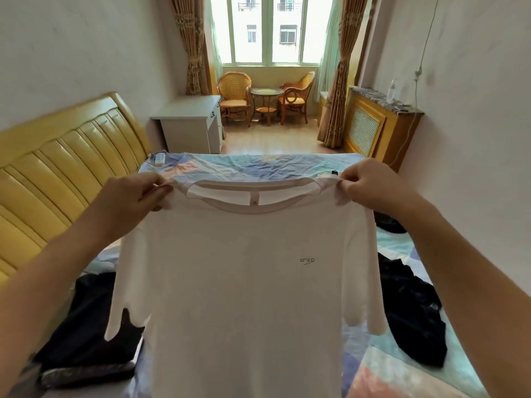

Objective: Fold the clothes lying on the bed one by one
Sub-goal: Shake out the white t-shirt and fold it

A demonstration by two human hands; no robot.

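- The left hand (135, 193) pinches the white T-shirt (247, 282) at its 10 o'clock shoulder.
- The right hand (373, 185) pinches the 2 o'clock shoulder.
- The T-shirt hangs spread in the air above the bed (258, 165).
- Dark clothes (83, 326) lie on the bed at 8 o'clock; a dark heap (411, 311) lies at 4 o'clock.

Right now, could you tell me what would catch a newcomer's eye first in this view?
First, the white T-shirt held up mid-frame, hanging full length, pinched at its shoulders by the left hand and the right hand. Next, the dark clothes lying crumpled on the patterned bedsheet to the right, with another dark garment at lower left. Beyond the bed, two wicker chairs flank a small round table under the bright window.
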